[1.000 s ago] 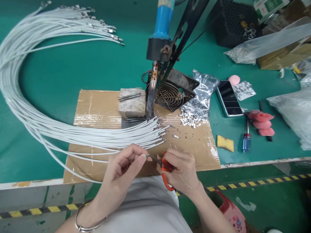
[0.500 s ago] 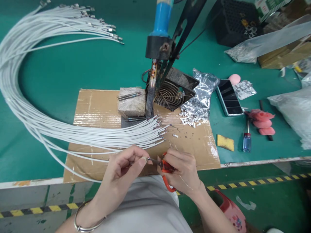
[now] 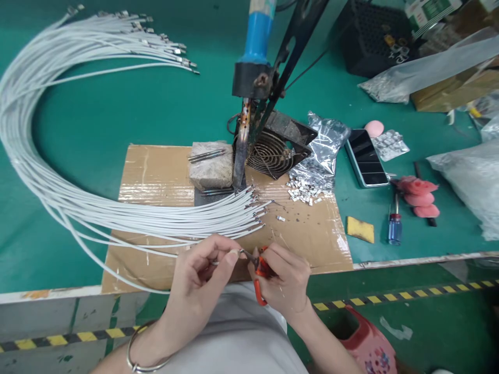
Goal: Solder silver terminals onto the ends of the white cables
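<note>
My left hand (image 3: 206, 283) pinches the end of a white cable (image 3: 158, 252) between thumb and forefinger. A small dark tip sticks out past the fingertips. My right hand (image 3: 283, 278) is wrapped round orange-handled pliers (image 3: 264, 266), whose dark pointed jaws meet that cable tip. Fingers hide part of the handles. Just beyond my hands, a bundle of white cables (image 3: 156, 215) lies across the cardboard sheet (image 3: 144, 174), their dark ends pointing right. A soldering iron (image 3: 242, 140) hangs upright in a black stand, its tip low beside a pale block (image 3: 212, 174).
A black fan (image 3: 271, 150) stands behind the iron. Small white-and-metal pieces (image 3: 304, 191) lie by a clear plastic bag (image 3: 325, 145). Farther right are a phone (image 3: 366, 158), a yellow sponge (image 3: 360, 229), a screwdriver (image 3: 395, 226) and a black basket (image 3: 376, 36).
My right hand and the pliers have shifted slightly left, with the lower orange handle drawn in closer to the hand. My left hand has barely moved and still pinches the cable end.
</note>
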A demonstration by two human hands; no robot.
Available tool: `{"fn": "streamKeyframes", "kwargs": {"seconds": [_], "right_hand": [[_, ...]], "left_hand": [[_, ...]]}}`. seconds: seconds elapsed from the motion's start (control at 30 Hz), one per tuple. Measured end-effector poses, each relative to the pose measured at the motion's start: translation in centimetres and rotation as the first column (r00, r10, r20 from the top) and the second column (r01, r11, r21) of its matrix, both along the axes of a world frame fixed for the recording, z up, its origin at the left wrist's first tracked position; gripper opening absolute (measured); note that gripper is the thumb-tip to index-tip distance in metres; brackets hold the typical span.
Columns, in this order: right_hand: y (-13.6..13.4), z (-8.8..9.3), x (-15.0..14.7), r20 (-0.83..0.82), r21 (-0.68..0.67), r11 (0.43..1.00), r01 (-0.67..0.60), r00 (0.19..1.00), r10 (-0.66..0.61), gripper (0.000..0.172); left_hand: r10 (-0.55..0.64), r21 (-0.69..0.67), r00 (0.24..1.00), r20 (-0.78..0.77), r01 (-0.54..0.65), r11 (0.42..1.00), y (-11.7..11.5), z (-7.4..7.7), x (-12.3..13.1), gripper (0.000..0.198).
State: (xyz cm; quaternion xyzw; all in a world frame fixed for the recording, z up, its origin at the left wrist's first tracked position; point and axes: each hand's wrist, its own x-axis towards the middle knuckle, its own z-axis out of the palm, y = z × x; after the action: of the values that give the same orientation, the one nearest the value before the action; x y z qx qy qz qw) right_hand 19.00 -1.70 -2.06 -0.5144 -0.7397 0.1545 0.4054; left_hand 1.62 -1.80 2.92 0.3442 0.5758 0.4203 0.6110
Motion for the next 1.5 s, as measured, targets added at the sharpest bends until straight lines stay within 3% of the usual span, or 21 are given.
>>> {"fn": "streamKeyframes", "kwargs": {"seconds": [0.17,0.37,0.63,0.8,0.97,1.27,1.5], "right_hand": [[-0.2,0.1,-1.1,-0.128,-0.091,0.993,0.074,0.988,-0.085,0.042],[1.0,0.7,2.7,-0.233,-0.161,0.96,0.231,0.936,-0.265,0.049],[0.2,1.5,1.6,-0.089,-0.251,0.968,-0.018,0.996,-0.005,0.041],[0.5,1.6,1.2,-0.034,-0.235,0.97,-0.065,0.998,0.059,0.041],[0.8,1.8,1.2,-0.005,-0.223,0.97,-0.097,0.995,0.098,0.04],[0.3,1.4,0.9,-0.027,-0.197,0.977,-0.076,0.997,0.072,0.039],[0.1,0.9,-0.9,-0.116,-0.131,0.988,0.079,0.989,-0.094,0.036]], "left_hand": [[-0.042,0.076,0.999,-0.022,0.043,0.996,-0.2,-0.7,-0.1,0.026],[0.033,-0.03,0.999,-0.043,-0.034,0.999,-0.4,0.1,-0.6,0.026],[-0.043,0.069,0.997,-0.071,0.047,0.996,0.3,-0.6,-0.4,0.027],[-0.053,0.058,0.993,-0.102,0.059,0.997,0.2,-0.7,-0.4,0.028],[-0.082,0.14,0.993,-0.086,0.094,0.986,0.2,-1.0,-0.4,0.026],[-0.035,0.181,0.991,-0.131,0.058,0.982,0.6,-0.4,0.0,0.016],[0.05,0.187,0.985,-0.166,-0.018,0.982,-0.3,-1.2,0.6,0.017]]}}
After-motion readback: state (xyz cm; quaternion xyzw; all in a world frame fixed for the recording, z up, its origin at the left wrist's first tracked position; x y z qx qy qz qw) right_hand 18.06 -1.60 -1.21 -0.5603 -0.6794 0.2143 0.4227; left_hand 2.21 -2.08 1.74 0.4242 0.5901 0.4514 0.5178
